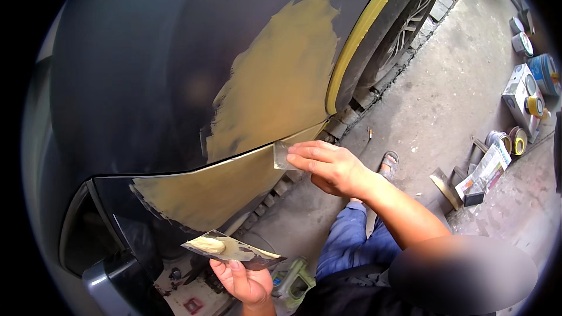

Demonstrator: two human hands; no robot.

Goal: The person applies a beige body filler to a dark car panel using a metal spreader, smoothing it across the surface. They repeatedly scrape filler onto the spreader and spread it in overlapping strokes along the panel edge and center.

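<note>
My right hand (333, 167) pinches a small flat putty spreader (283, 157), its blade against the lower door panel near a body seam. My left hand (241, 282) grips the edge of a thin flat plate (240, 251) that bears a lump of cream body filler (209, 244) and smears of it. Beyond my hands is a dark car (146, 82). A broad tan filler patch (281, 76) covers its rear panel, and another filler patch (205, 190) spreads over the door below the seam. Yellow masking tape (360, 41) follows the wheel arch.
The car's wheel (404, 29) is at the upper right, and its side mirror (114, 284) at the lower left. Cans, tape rolls and a white box (518, 90) stand on the concrete floor at the right. A green plastic object (294, 281) lies below my left hand.
</note>
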